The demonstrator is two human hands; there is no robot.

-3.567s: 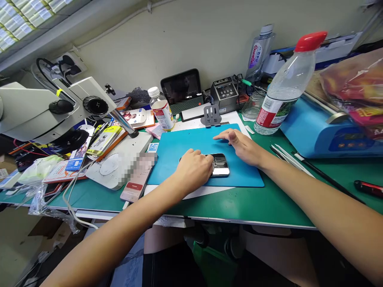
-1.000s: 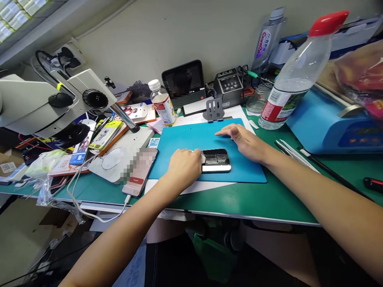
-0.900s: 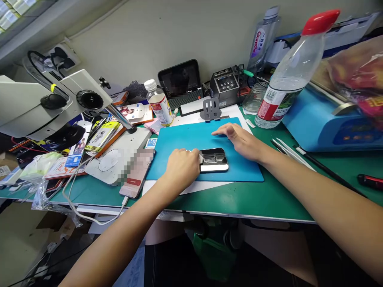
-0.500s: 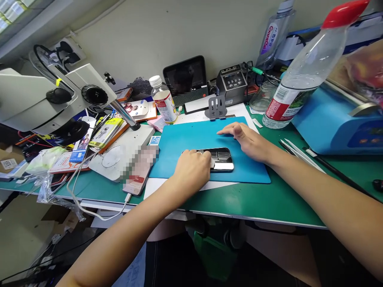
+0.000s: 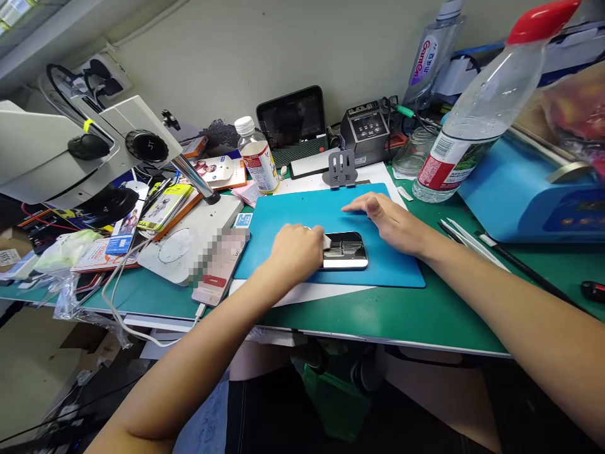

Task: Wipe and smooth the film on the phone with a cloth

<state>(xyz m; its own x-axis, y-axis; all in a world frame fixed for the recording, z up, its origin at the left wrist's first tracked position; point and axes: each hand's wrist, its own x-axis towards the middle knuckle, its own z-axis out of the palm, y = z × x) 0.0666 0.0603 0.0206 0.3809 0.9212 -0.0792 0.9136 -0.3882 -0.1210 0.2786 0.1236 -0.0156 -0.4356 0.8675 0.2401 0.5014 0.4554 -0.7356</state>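
Observation:
A black smartphone (image 5: 348, 248) with a glossy screen lies flat on the blue mat (image 5: 283, 208). My left hand (image 5: 299, 247) is closed over the phone's left part and hides it. Between its fingers a small white wad (image 5: 327, 242), like a wipe or tissue, pokes out against the screen. My right hand (image 5: 385, 221) hovers over or rests lightly on the mat beyond the phone's right end. Its fingers stretch leftward, apart from the phone, and it holds nothing.
Left of the mat are another phone (image 5: 220, 271) on a charging cable and a microscope base (image 5: 198, 252). Behind stand a drink bottle (image 5: 259, 161) and a grey phone stand (image 5: 341, 168). To the right are a red-capped bottle (image 5: 466, 142), tweezers (image 5: 472, 239) and a blue machine (image 5: 524, 195).
My left hand has slid left along the phone with the white wad, uncovering more of the screen. My right hand keeps nearly the same pose.

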